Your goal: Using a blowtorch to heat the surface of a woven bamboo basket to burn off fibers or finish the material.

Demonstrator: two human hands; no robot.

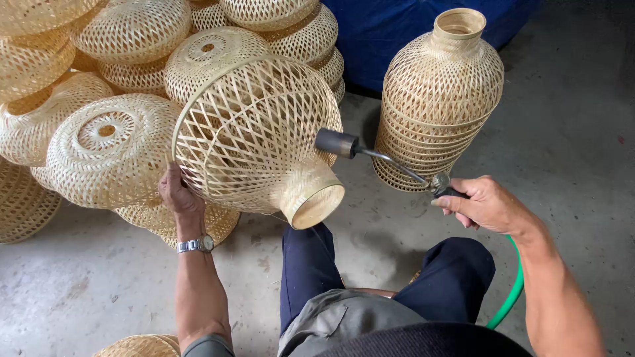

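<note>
Item 1, left hand (177, 196): we see it closed on the wide rim of a woven shade (254, 135), fingers hooked into the open lattice. A metal watch (196, 244) sits on the wrist just below it.

Item 2, the shade: bell-shaped, pale bamboo, lying on its side above and to the right of the left hand, its narrow solid-woven neck pointing down toward our knees (311, 264).

Item 3, right hand (486, 205): fingers wrapped tight round the handle of a torch (370, 155). The thin metal tube runs up and left from this hand; its dark nozzle lies just beside the shade's flank, and we cannot tell whether they touch.

Item 4, hose (510, 291): green, passing under the right wrist and curving down behind the forearm.

Item 5, stack (436, 99): nested shades of the same kind, standing upright above the right hand, behind the torch tube.

Item 6, pile (112, 142): many round woven shades heaped beyond and left of the left hand.

Item 7, floor (582, 132): grey concrete, bearing all of it. Blue sheet (397, 33) at the far edge.
</note>
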